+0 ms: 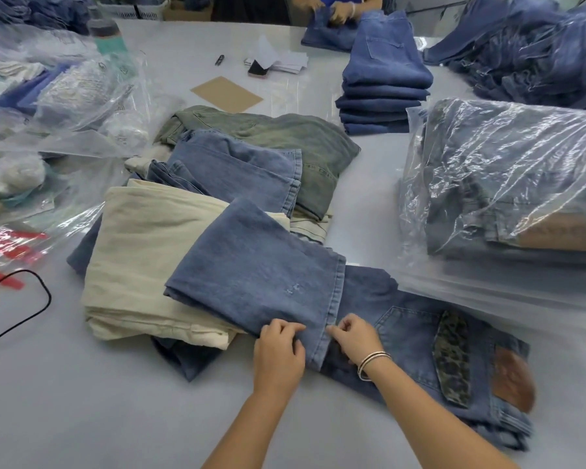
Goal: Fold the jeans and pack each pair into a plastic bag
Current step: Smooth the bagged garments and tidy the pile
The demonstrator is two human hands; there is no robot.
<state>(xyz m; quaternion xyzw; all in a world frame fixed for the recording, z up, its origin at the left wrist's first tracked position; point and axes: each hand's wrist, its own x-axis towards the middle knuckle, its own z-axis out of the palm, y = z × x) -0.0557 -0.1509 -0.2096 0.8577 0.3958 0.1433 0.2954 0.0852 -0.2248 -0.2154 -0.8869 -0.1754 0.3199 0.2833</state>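
Your blue jeans (369, 316) are lying lower center-right, leg folded back over the seat, leopard-print pocket facing up.

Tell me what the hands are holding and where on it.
Both hold the blue jeans being folded: the left hand grips the folded-over leg just beside its hem, and the right hand pinches the hem edge.

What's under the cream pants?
Darker blue denim pokes out beneath the cream pants at their near and left edges. How many pairs lie underneath is hidden.
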